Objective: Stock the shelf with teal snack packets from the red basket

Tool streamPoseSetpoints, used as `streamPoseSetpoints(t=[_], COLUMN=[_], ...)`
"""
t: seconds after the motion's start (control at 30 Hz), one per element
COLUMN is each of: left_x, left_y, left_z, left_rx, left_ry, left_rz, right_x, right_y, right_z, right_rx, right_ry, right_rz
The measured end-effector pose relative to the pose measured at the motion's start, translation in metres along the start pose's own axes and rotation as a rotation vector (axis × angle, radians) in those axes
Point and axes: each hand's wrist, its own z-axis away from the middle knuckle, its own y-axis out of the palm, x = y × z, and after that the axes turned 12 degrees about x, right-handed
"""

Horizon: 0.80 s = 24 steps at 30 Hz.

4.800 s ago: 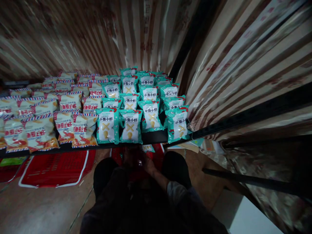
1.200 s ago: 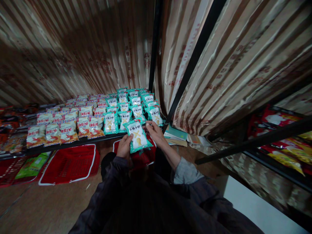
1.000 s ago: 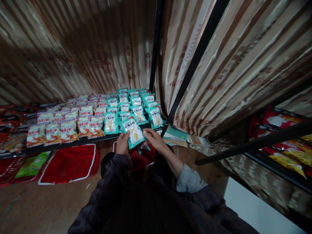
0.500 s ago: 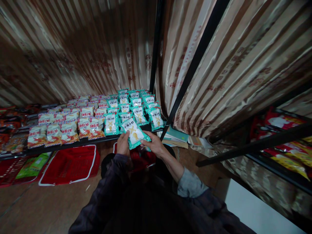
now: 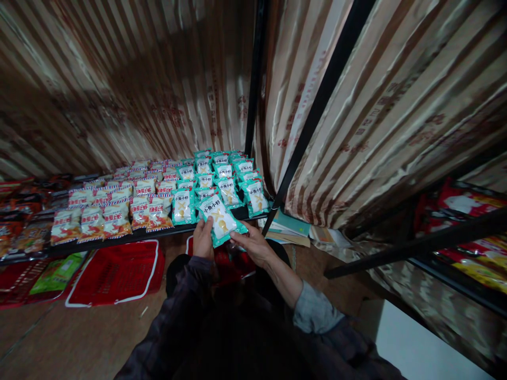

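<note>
Between my two hands is a teal-and-white snack bag (image 5: 220, 217), its printed front facing up. My left hand (image 5: 203, 238) grips its lower left side, thumb on top. With thumb and fingers, my right hand (image 5: 253, 243) pinches the lower right corner. The bag is just in front of the shelf edge, overlapping the view of the rows behind. On the shelf stand several matching teal snack bags (image 5: 228, 191). Left of these are rows of white and orange snack bags (image 5: 116, 218) with striped edges.
Red baskets (image 5: 114, 272) sit on the floor under the shelf (image 5: 174, 230); one holds a green packet (image 5: 57, 272). A black upright post (image 5: 307, 129) rises at the shelf's right end. Papers (image 5: 291, 226) lie beside it. Right are another rack's red-and-yellow packets (image 5: 471, 253) and a white box (image 5: 420, 343).
The view has shifted slightly, so the shelf sits a little lower and farther right. Both hands still hold the snack bag; my right hand's fingers have moved to its corner.
</note>
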Motion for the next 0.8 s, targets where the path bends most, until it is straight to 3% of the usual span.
streamPoseSetpoints(t=[0.23, 0.37, 0.63, 0.8], left_x=[0.002, 0.006, 0.002, -0.002], left_y=[0.002, -0.003, -0.006, 0.000], left_z=[0.000, -0.005, -0.008, 0.001], left_rx=[0.033, -0.013, -0.078, -0.086], left_ry=[-0.015, -0.008, 0.212, 0.273], left_rz=[0.037, -0.009, -0.286, -0.405], right_x=[-0.005, -0.005, -0.009, -0.009], right_y=[-0.003, 0.000, 0.000, -0.002], right_z=[0.001, 0.002, 0.001, 0.002], right_rx=[0.003, -0.043, -0.126, -0.204], right_ry=[-0.048, -0.071, -0.115, -0.263], right_rz=[0.010, 0.033, 0.123, 0.388])
